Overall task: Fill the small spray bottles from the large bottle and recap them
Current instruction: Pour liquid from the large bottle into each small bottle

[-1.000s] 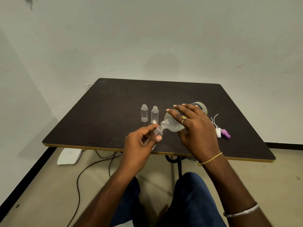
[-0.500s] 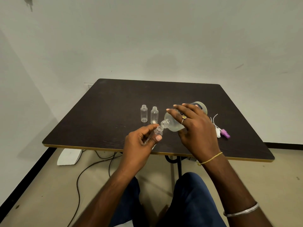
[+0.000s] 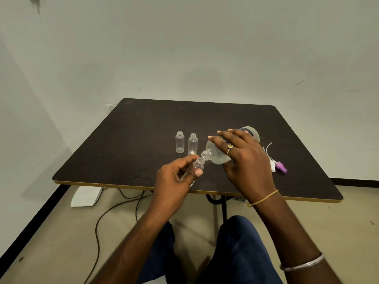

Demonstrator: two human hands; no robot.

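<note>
Head view — left hand (image 3: 174, 181) grips small bottle (image 3: 198, 163), right hand (image 3: 244, 160) large bottle (image 3: 217, 154) — near table edge (image 3: 123, 184).

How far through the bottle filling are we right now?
Done: nothing is visibly filled or recapped. In hand: the left hand holds one small bottle under the tilted large bottle in the right hand. Left: two uncapped bottles standing behind, and the spray caps lying at right.

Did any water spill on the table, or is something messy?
No spill shows on the dark table. The big clear bottle is tipped in the right hand, mouth at the small clear bottle in the left hand. Only the white and purple spray caps lie loose.
</note>
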